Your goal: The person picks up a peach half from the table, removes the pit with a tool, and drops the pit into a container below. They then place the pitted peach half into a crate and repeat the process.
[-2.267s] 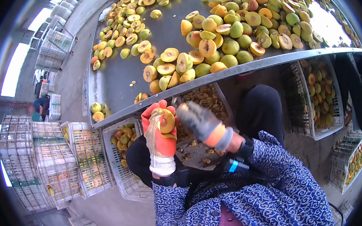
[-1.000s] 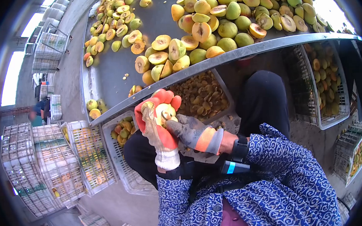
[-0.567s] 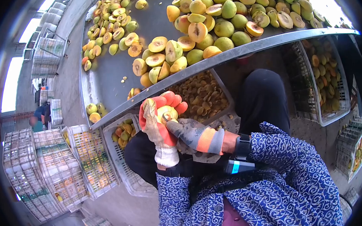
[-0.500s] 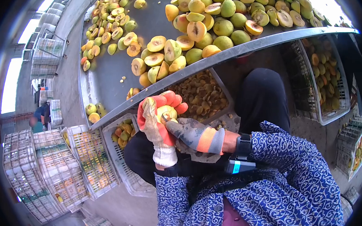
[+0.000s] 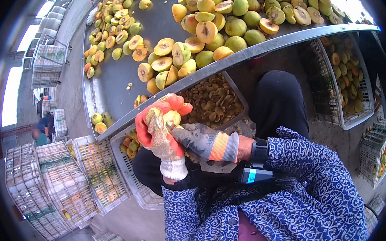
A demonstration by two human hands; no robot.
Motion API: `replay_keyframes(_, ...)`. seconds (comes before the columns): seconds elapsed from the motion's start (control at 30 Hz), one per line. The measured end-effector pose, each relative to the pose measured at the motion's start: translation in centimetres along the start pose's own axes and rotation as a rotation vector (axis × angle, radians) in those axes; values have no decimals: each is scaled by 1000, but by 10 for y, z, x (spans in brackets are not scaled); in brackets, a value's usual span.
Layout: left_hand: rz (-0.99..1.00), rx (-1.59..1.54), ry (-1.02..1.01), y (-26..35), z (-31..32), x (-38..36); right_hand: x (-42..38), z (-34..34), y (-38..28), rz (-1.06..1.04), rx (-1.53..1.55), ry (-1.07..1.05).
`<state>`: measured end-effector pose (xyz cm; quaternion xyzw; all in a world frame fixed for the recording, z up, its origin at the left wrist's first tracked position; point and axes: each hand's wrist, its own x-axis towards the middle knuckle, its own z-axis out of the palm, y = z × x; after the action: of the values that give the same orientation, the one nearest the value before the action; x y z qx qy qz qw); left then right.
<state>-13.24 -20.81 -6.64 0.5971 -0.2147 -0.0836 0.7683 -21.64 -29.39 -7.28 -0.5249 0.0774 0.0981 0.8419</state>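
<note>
In a red-and-white rubber-coated glove, my left hand [image 5: 157, 126] is closed around a halved peach [image 5: 171, 118], cut face turned up. My right hand [image 5: 198, 140], in a grey glove with an orange band, is pressed against the fruit. Its fingers are wrapped round a small curved blade [image 5: 169, 127]; only the dark tip shows, at the peach flesh, and the handle is hidden. Both hands are above my lap, just in front of the metal table's edge [image 5: 225, 65]. Beneath them to the right stands a crate of peach scraps [image 5: 216, 99].
Cut peach halves [image 5: 206, 31] are piled along the table, with more at its far left [image 5: 110, 41]. A crate of peaches [image 5: 131, 143] stands by my left knee, another crate [image 5: 346, 82] at right. Stacked crates [image 5: 65, 179] stand at left. A person [image 5: 45, 126] is in the background.
Both hands have shifted slightly left, and my left hand has turned so its fingers cover more of the peach. The right hand keeps the blade at the fruit.
</note>
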Motion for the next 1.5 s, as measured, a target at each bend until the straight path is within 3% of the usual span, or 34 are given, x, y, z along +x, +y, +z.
replay_keyframes(0.1, 33, -11, -14, 7, 4, 2, 7, 7, 14, -261, -167, 134)
replay_keyframes(0.2, 20, 16, -60, 10, 7, 3, -3, -4, -10, 131, 102, -101)
replay_keyframes(0.3, -37, 58, -118, 16, 3, 9, 5, 0, 7, -178, -16, 8)
replay_keyframes(0.4, -156, 54, -187, 17, -1, 18, 4, -8, 7, -59, 39, -73)
replay_keyframes(0.5, -21, 1, -261, 18, 7, 19, 8, -4, 7, 54, 249, -74)
replay_keyframes(0.6, -302, 46, -92, 21, 14, 22, 18, -6, 26, -368, -174, 78)
replay_keyframes(0.7, -264, -78, -85, 16, 10, 19, 15, -4, 19, 109, 292, -42)
replay_keyframes(0.8, -322, -183, -166, 23, 3, 23, -3, -18, -8, 318, 517, -252)
replay_keyframes(0.9, -303, -236, -197, 23, 1, 21, -15, -16, -26, 323, 598, -296)
replay_keyframes(0.93, -276, -198, -204, 21, -1, 20, -12, -15, -26, 351, 540, -221)
replay_keyframes(1.0, -193, -68, -234, 18, -3, 19, 6, -1, -3, 93, 457, -138)
replay_keyframes(1.1, -207, -283, -148, 25, 5, 13, -11, -11, -15, 240, 521, -218)
replay_keyframes(1.13, -277, -325, -24, 33, 12, 8, -19, -15, -27, 282, 535, -281)
replay_keyframes(1.17, -371, -569, -69, 27, 3, 16, -22, -15, -34, 327, 543, -348)
replay_keyframes(1.23, -494, -851, 206, 16, -4, 29, -15, -9, -21, 228, 689, -415)
replay_keyframes(1.3, -390, -771, 190, 14, -15, 29, -4, -6, -5, 108, 888, -521)
replay_keyframes(1.33, -372, -763, 207, 25, -18, 28, -7, -5, -3, 132, 959, -483)
replay_keyframes(1.37, -356, -750, 235, 36, -26, 27, -17, -2, -29, 251, 821, -260)
replay_keyframes(1.4, -312, -824, 103, 40, -43, 32, -7, -6, -21, 349, 746, -104)
replay_keyframes(1.43, -298, -799, 132, 48, -56, 33, 8, -12, -3, 433, 663, 52)
replay_keyframes(1.47, -283, -715, 71, 55, -75, 38, 16, -20, 24, 411, 814, 46)
replay_keyframes(1.5, -273, -632, 12, 62, -100, 39, 16, -14, 19, 360, 612, 71)
